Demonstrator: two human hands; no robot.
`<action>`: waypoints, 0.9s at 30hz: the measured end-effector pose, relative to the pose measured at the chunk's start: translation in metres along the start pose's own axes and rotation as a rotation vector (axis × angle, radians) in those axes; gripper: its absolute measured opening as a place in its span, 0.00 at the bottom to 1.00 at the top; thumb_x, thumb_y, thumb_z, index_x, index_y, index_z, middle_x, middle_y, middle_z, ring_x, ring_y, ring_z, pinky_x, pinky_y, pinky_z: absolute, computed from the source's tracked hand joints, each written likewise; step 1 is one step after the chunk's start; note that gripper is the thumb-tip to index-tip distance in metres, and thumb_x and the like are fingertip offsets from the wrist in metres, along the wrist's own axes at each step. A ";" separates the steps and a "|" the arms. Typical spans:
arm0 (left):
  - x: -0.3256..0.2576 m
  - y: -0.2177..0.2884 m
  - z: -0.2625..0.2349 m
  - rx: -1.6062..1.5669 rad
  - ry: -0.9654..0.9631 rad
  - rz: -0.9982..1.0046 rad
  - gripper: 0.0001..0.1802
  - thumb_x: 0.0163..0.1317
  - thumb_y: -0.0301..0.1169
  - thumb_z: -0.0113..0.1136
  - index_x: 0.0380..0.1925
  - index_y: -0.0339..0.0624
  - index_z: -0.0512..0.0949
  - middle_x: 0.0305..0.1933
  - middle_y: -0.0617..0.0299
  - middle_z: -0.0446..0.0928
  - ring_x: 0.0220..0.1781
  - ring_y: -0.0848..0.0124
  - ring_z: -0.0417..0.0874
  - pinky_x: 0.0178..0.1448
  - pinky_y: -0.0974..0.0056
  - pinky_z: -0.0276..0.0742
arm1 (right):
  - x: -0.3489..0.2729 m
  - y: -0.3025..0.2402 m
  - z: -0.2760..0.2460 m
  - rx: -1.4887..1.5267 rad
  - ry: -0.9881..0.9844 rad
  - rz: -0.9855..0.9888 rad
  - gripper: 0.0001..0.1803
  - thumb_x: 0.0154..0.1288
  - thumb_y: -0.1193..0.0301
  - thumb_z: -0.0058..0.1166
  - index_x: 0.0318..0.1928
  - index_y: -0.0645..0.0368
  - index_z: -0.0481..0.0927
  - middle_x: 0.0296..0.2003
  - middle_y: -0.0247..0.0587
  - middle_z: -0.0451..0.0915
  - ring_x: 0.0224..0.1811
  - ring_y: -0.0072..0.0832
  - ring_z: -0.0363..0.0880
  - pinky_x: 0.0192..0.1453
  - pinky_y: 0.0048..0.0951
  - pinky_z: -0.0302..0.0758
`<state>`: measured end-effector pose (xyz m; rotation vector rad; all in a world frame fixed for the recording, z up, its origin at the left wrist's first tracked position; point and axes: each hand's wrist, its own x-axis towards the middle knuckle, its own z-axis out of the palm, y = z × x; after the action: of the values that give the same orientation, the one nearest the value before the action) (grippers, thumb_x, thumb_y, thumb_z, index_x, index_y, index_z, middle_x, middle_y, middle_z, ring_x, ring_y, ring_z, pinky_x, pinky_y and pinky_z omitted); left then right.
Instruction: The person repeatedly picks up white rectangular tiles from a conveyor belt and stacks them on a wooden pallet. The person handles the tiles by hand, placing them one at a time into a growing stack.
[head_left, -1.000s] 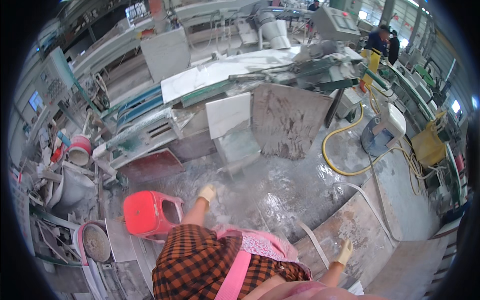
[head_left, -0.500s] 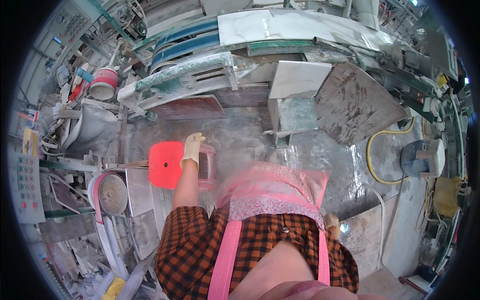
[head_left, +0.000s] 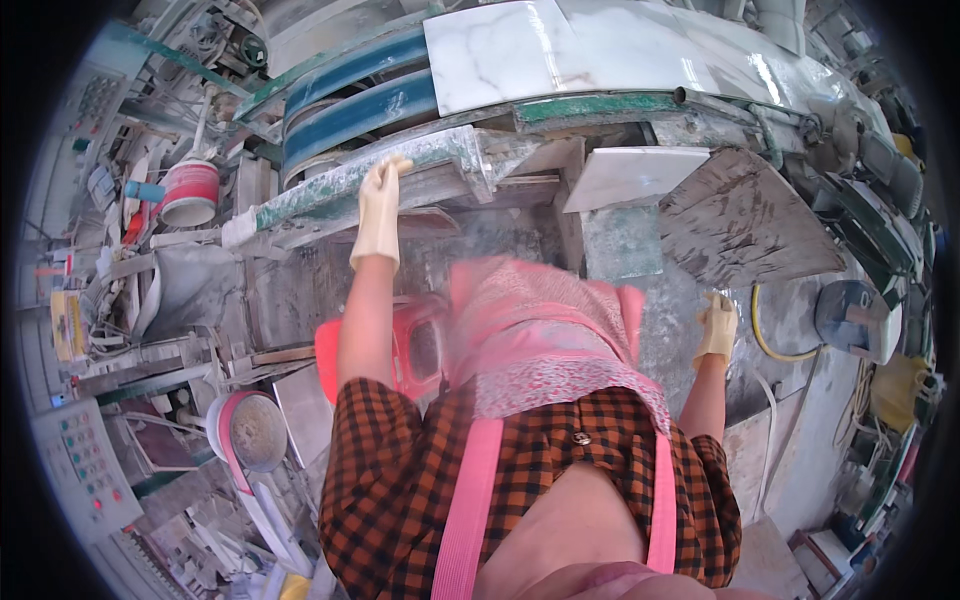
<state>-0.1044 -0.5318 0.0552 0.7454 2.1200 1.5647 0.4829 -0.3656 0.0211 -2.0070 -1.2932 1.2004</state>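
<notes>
My left hand (head_left: 378, 205), in a cream rubber glove, reaches forward over the worn green-and-white metal rail (head_left: 330, 190). Its fingers are loosely bent, with nothing seen in them; whether they touch the rail I cannot tell. Behind the rail, white marble-look slabs (head_left: 490, 60) lie beside the blue bands (head_left: 360, 120) of a machine bed. My right hand (head_left: 717, 328), gloved too, hangs out to the right above the floor, fingers partly apart and nothing in it. Under my left forearm stands a red plastic stool (head_left: 328, 350), partly covered by the arm.
A white slab piece (head_left: 635, 175) and a stained brown board (head_left: 750, 220) lean ahead on the right. A yellow hose (head_left: 768, 340) and a bluish container (head_left: 842, 315) are right of my right hand. At left are a red-and-white bucket (head_left: 190, 195) and a control panel (head_left: 90, 465).
My left hand has moved from above the stool forward to the rail. My right hand has swung out from beside my body into fuller view. My body has shifted towards the machine.
</notes>
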 end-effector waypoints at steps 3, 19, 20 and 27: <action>0.085 -0.001 0.014 0.049 0.006 0.166 0.16 0.71 0.32 0.53 0.54 0.37 0.78 0.54 0.56 0.82 0.56 0.69 0.81 0.64 0.66 0.71 | -0.029 -0.001 0.008 0.059 0.173 -0.007 0.16 0.67 0.62 0.45 0.41 0.59 0.81 0.30 0.35 0.75 0.27 0.25 0.69 0.38 0.30 0.68; 0.266 0.027 0.100 0.460 -0.331 -0.179 0.34 0.59 0.53 0.60 0.48 0.28 0.81 0.50 0.45 0.82 0.54 0.55 0.80 0.60 0.57 0.70 | -0.112 -0.028 -0.002 0.646 0.718 0.031 0.23 0.75 0.55 0.48 0.48 0.65 0.82 0.28 0.36 0.75 0.31 0.25 0.74 0.51 0.28 0.78; 0.263 0.031 0.100 0.413 -0.321 -0.188 0.34 0.60 0.52 0.60 0.48 0.28 0.80 0.50 0.45 0.82 0.54 0.55 0.80 0.60 0.57 0.70 | -0.089 -0.064 0.009 0.639 0.639 0.000 0.23 0.74 0.55 0.50 0.47 0.66 0.81 0.31 0.38 0.77 0.29 0.22 0.73 0.53 0.30 0.78; 0.262 0.034 0.098 -0.155 -0.236 -0.352 0.24 0.64 0.38 0.59 0.47 0.23 0.79 0.51 0.48 0.81 0.54 0.62 0.80 0.59 0.62 0.72 | -0.023 -0.255 0.202 0.368 0.070 -0.145 0.28 0.73 0.50 0.48 0.39 0.66 0.84 0.17 0.33 0.73 0.21 0.20 0.73 0.47 0.29 0.78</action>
<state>-0.2431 -0.2870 0.0574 0.4496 1.8177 1.3594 0.1827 -0.2860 0.1190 -1.6484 -1.0732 1.1894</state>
